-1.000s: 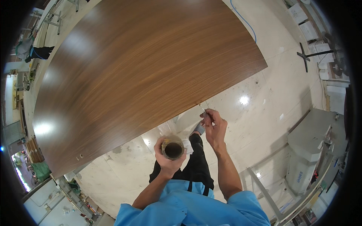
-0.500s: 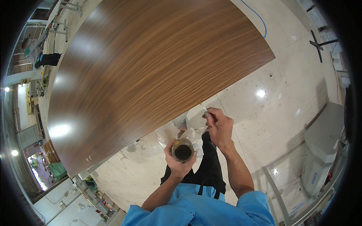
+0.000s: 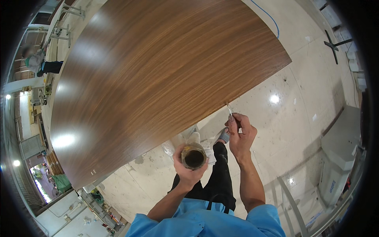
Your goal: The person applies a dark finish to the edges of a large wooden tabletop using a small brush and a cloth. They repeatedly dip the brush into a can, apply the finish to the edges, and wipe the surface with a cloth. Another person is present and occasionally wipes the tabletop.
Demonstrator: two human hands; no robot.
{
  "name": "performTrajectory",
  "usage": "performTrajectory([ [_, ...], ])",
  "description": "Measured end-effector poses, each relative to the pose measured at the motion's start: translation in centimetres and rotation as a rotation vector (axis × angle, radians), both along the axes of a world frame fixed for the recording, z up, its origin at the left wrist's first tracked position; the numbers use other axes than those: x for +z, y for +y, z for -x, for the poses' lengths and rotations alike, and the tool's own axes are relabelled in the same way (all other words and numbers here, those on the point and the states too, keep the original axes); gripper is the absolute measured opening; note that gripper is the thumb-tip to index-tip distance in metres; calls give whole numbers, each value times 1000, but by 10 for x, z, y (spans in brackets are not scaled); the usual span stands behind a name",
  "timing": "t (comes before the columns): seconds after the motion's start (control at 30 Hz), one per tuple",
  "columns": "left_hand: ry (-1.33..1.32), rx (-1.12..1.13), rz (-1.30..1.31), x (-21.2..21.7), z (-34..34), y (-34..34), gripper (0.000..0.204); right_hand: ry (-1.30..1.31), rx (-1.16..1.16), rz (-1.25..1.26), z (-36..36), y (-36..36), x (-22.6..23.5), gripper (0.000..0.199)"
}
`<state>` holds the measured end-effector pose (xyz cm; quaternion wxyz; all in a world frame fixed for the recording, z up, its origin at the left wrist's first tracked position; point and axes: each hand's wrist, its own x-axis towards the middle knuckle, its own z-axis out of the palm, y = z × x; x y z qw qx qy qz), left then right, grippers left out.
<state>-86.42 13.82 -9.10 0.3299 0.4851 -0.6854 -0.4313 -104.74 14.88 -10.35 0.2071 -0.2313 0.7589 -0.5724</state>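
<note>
Your right hand (image 3: 240, 136) pinches a thin brush (image 3: 230, 110) between thumb and fingertips, grip closed on its handle, with the tip touching the near edge of the tabletop (image 3: 158, 79), not far from its right corner. Your left hand (image 3: 188, 168) is wrapped shut around a small jar (image 3: 194, 156), held at waist height below that edge, well apart from the wood. The jar's mouth faces up and shows a dark liquid; whether it is stain or paint cannot be told.

Risks, as judged from this position: the jar is open and carried free over the floor (image 3: 300, 118), so a tilt of your left wrist would likely spill it onto your trousers or the floor. The brush is slender and held near its end; too much pressure could make the tip skid off the edge and mark the top face. A loaded tip may also drip between jar and edge.

Materials: the tabletop is a large panel with a brown, straight wood grain, smooth and glossy enough to mirror the ceiling lights. The floor is pale, polished and stained in patches. The jar looks round and translucent, smeared on its rim. Your sleeves are blue cloth.
</note>
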Motion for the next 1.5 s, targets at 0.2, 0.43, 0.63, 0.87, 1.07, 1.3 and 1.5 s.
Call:
performTrajectory([
  [0.2, -34, -5, 50, 2, -9, 5, 92, 314, 387, 98, -24, -2, 1, 11],
  [0.43, -61, 47, -11, 3, -28, 12, 94, 32, 58, -11, -34, -4, -3, 9],
  [0.63, -31, 103, -43, 2, -35, 13, 94, 258, 311, 95, -46, -6, -10, 9],
  [0.87, -2, 96, -88, -4, -42, 17, 93, 387, 381, 51, -33, -3, -15, 14],
  [1.07, -12, 69, -49, -17, -46, 23, 92, 288, 41, -18, -6, 1, -18, 8],
  [1.3, 5, 20, -59, -9, -31, 20, 90, 538, 240, 57, 22, 2, -16, 11],
  [1.5, 14, -38, -31, -9, 7, -6, 84, 315, -80, -37, 71, 22, 12, 7],
])
